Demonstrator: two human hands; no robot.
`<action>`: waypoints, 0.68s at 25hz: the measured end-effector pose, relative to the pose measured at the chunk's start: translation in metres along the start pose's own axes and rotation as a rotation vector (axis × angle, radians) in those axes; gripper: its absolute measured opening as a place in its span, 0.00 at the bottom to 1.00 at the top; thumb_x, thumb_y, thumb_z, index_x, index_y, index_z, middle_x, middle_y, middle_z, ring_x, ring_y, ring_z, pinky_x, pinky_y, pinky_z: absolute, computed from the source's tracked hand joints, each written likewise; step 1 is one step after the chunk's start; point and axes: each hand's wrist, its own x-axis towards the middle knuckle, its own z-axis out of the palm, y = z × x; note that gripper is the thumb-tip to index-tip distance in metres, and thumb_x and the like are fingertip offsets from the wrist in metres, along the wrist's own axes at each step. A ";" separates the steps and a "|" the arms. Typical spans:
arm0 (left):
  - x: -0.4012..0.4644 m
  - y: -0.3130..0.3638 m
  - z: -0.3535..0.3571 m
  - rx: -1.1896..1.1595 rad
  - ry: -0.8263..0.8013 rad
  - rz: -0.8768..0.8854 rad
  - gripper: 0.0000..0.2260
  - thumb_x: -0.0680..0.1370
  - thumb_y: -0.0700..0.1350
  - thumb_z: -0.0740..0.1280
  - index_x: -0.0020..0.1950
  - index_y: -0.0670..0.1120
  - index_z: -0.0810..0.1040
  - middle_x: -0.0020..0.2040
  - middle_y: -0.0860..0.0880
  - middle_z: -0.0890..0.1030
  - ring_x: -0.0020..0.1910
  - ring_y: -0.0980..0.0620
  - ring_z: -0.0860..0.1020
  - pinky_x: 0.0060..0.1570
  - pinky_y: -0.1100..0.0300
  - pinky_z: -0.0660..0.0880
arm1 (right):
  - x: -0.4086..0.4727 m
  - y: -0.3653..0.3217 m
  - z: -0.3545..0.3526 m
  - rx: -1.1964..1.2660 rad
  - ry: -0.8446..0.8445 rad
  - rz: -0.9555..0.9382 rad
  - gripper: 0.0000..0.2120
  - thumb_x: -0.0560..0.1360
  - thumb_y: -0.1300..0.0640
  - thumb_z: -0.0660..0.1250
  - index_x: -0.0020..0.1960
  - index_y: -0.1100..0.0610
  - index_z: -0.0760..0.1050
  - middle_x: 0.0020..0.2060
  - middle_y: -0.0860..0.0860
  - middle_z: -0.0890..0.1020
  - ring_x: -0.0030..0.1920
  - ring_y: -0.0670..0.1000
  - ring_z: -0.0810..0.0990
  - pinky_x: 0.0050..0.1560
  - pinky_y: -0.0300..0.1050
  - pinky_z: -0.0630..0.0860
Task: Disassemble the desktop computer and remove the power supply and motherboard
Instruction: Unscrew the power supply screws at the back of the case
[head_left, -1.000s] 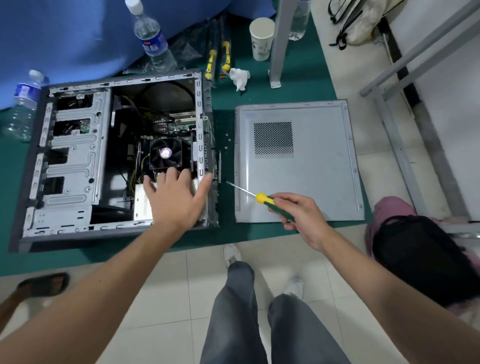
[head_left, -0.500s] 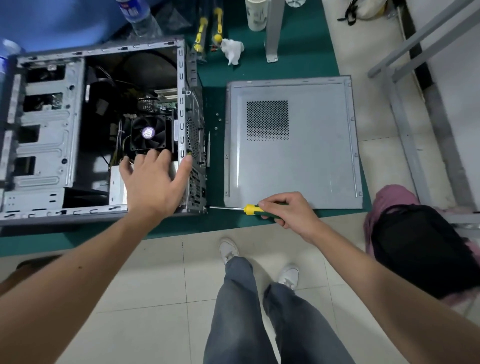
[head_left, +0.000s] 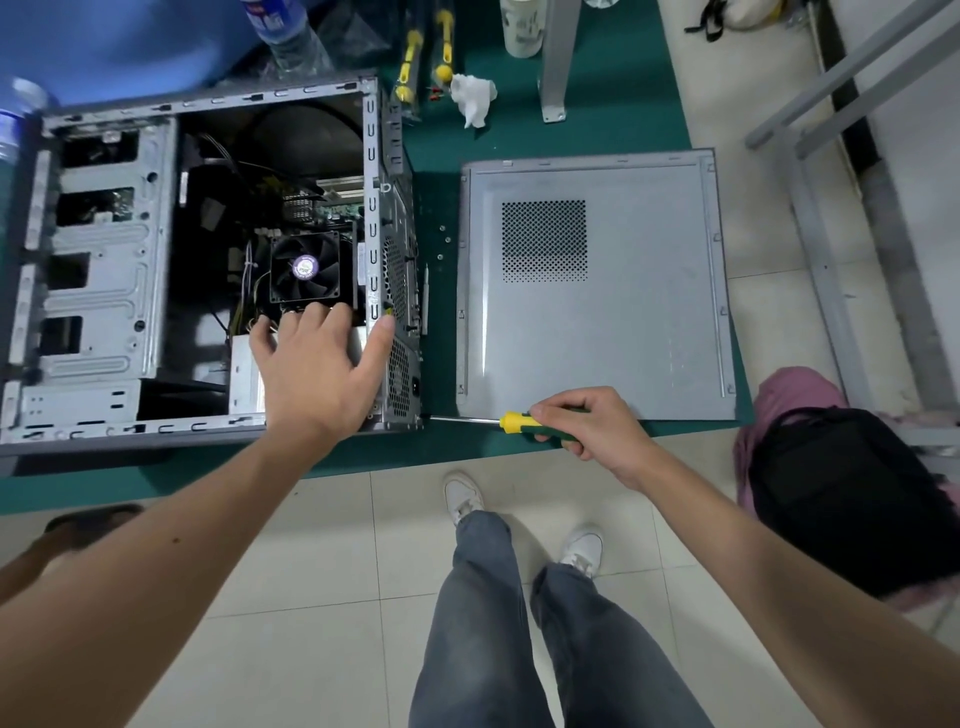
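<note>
At the near right corner of the opened computer case (head_left: 104, 260), the left hand (head_left: 317, 369) is lying flat with fingers spread on the silver power supply (head_left: 244, 382), thumb reaching to the case's rear panel (head_left: 397, 312). Just to the right, the right hand (head_left: 592, 426) is gripping a yellow-and-green screwdriver (head_left: 511, 421), its shaft lying level and its tip meeting the rear panel's near corner. Judging by this, a power supply screw is being undone; keeping the tip square in the screw head and the unit steadied should prevent slipping. Both forearms are reaching forward over the bench (head_left: 597, 130). Beyond the fingertips, the motherboard (head_left: 337, 210) is sitting deep inside, under the cooler fan (head_left: 305, 267). Right of the case, the removed side panel (head_left: 623, 322) is lying flat.
</note>
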 end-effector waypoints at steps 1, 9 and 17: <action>0.000 0.000 0.000 -0.001 -0.003 -0.001 0.24 0.80 0.67 0.47 0.33 0.51 0.60 0.39 0.50 0.70 0.45 0.48 0.67 0.69 0.40 0.56 | 0.000 0.000 0.000 0.000 0.001 0.002 0.07 0.74 0.52 0.72 0.47 0.55 0.85 0.36 0.56 0.85 0.28 0.48 0.65 0.26 0.37 0.62; -0.001 0.001 -0.001 -0.005 -0.010 -0.002 0.23 0.80 0.67 0.47 0.33 0.52 0.59 0.40 0.50 0.70 0.46 0.48 0.67 0.69 0.40 0.56 | -0.002 0.005 0.000 0.008 0.000 -0.008 0.07 0.74 0.52 0.73 0.47 0.54 0.85 0.37 0.57 0.85 0.27 0.47 0.66 0.25 0.36 0.63; -0.001 0.002 -0.001 -0.002 -0.013 -0.007 0.24 0.80 0.67 0.48 0.33 0.51 0.59 0.40 0.50 0.70 0.45 0.48 0.67 0.69 0.40 0.56 | 0.001 0.012 0.000 0.021 0.005 0.001 0.06 0.74 0.51 0.73 0.46 0.53 0.85 0.37 0.56 0.85 0.26 0.46 0.66 0.25 0.36 0.63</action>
